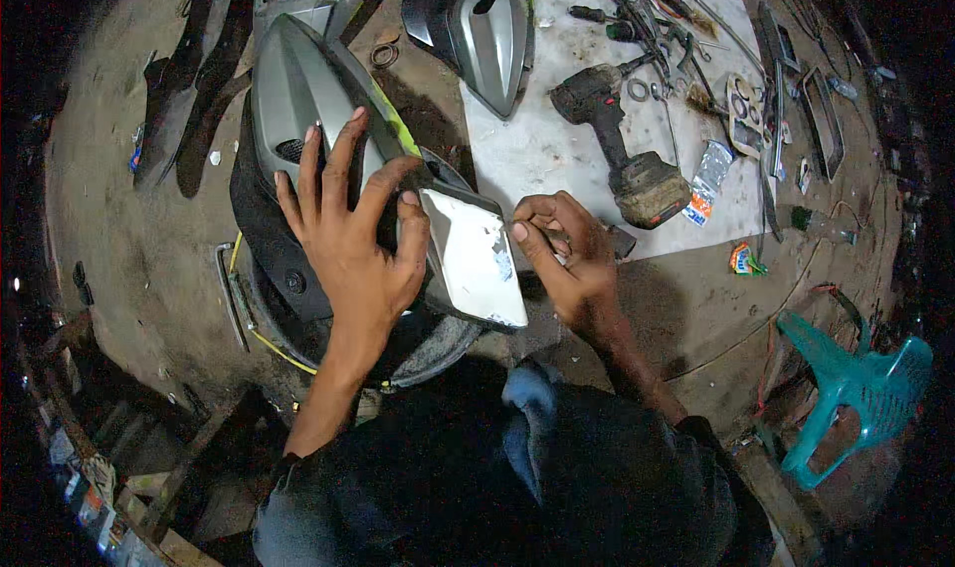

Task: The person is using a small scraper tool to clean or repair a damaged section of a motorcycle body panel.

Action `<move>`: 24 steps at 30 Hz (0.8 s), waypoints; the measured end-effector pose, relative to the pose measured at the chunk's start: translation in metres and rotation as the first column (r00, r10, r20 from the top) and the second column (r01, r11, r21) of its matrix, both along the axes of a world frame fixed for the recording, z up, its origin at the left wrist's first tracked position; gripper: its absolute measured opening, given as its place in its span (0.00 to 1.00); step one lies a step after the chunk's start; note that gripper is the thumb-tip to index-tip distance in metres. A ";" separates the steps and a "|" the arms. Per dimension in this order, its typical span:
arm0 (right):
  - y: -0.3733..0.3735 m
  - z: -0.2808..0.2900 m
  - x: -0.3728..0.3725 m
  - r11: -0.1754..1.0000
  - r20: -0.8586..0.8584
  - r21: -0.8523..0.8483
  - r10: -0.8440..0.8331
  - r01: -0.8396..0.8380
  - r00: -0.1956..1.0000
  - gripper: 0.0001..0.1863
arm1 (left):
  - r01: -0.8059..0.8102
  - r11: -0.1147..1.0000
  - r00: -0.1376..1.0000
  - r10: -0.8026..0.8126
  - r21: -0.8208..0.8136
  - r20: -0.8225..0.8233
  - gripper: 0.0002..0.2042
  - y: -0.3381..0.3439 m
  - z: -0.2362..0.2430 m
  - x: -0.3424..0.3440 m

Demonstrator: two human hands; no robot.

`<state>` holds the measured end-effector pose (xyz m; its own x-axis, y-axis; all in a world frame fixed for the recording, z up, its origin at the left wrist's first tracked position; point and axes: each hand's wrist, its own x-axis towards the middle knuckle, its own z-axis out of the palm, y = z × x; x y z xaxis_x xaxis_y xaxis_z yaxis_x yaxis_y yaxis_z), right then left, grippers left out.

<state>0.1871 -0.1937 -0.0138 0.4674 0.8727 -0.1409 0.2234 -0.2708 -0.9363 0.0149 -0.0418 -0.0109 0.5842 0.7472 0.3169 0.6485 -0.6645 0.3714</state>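
A grey motorcycle body panel (298, 94) with a pointed shape and a yellow-green strip lies in front of me. Its near end carries a white, glossy section (468, 249) with worn, flaking patches. My left hand (360, 234) rests on the panel with its fingers spread, the thumb beside the white section. At that section's right edge is my right hand (572, 254), its thumb and forefinger pinched together. What those fingertips hold, if anything, is too small to make out. Under the panel sits a round black tub or tyre-like ring (438, 346), partly hidden.
A cordless impact driver (622, 149) lies on a stained white sheet (537, 159), with several hand tools (662, 35) beyond it. Another grey panel (494, 40) lies at the far side. Black trim pieces (204, 80) are at left. A teal plastic cover (865, 398) lies at right.
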 end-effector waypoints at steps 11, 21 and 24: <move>-0.005 0.004 -0.003 0.997 -0.040 -0.073 0.021 -0.024 0.999 0.04 | -0.010 1.000 1.000 0.009 -0.019 -0.024 0.13 0.000 -0.004 -0.001; 0.002 -0.003 -0.004 0.998 -0.017 -0.068 0.006 -0.007 1.000 0.08 | -0.003 0.999 1.000 0.002 -0.035 -0.020 0.13 0.000 -0.002 -0.005; 0.000 -0.006 -0.002 1.000 0.011 -0.020 0.014 -0.013 1.000 0.08 | 0.000 0.999 1.000 -0.001 -0.032 -0.031 0.13 -0.002 -0.003 -0.002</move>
